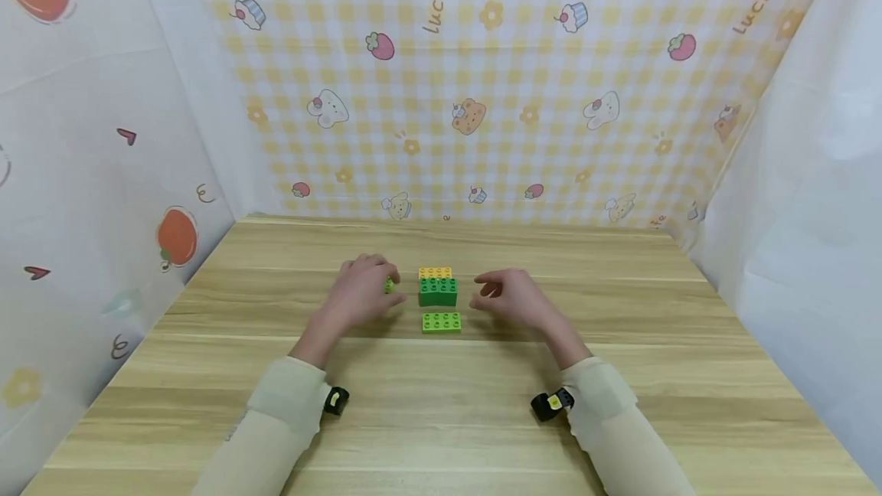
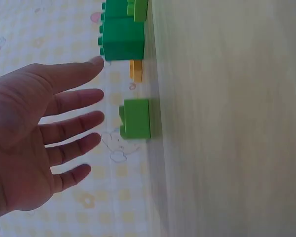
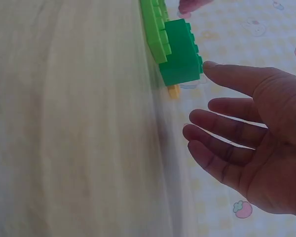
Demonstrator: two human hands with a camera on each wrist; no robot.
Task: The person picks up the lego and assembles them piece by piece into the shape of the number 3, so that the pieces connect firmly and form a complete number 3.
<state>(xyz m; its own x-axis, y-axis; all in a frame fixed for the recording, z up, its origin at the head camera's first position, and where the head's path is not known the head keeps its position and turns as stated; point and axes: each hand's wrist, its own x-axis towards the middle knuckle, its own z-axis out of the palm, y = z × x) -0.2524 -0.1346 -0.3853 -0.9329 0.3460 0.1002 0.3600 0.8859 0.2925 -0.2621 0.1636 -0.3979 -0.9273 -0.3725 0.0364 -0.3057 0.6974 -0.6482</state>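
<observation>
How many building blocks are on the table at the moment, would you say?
4: a yellow block at the back, a dark green block before it, a light green block nearest, a small green block by the left hand.

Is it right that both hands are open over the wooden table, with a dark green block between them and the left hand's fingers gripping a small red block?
Not quite. The small block by the left hand is light green, not red, and the straight fingers do not grip it, as the left wrist view shows. The rest holds: the right hand is open too, with the dark green block between them on the wooden table.
</observation>
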